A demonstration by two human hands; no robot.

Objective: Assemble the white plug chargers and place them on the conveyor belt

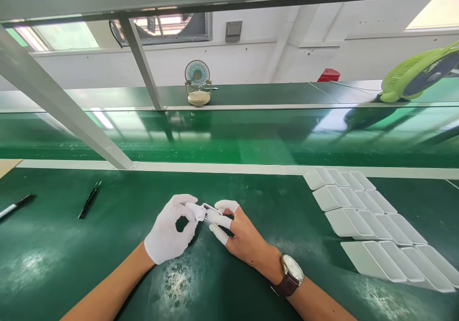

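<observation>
A small white part with a shiny metal frame (201, 212) is held up between both hands over the green tabletop (229, 283). My left hand (172, 230), in a white glove, pinches its white end between thumb and fingers. From the other side my right hand (238, 228), with white cots on several fingertips and the rest bare, grips the metal end. Its fingers partly cover that end, so the exact kind of part cannot be made out. A wristwatch (292, 269) with a brown strap is on my right wrist.
Several rows of white trays (373, 216) lie overlapped at the right. Black tweezers (89, 200) and a black-and-white pen (17, 206) lie at the left. Behind the pale edge strip runs a green belt (229, 137), with a small fan (198, 83) and a lime-green fan (416, 72) beyond. A slanted post (71, 106) stands left.
</observation>
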